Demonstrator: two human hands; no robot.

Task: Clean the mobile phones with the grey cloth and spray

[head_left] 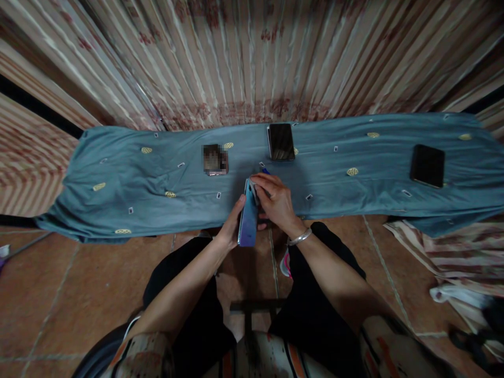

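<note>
My left hand [230, 224] is closed around a smartphone [247, 227] with a shiny blue-purple back, tilted up on its edge near the table's front. My right hand [277, 199], with a silver bracelet at the wrist, presses bent fingers against the upper part of the phone's back. A small greyish piece [253, 193] shows under those fingertips; its kind is unclear. Just past the right fingers, a bit of a blue object [266, 171] shows on the cloth, mostly hidden by the hand.
A blue-green patterned cloth [189, 210] covers the long table. On it lie a dark phone-like device [281, 142] at the back, another dark flat device [427, 166] at right, and a small blurred-out item [215, 159] left of centre. A striped curtain [244, 63] hangs behind.
</note>
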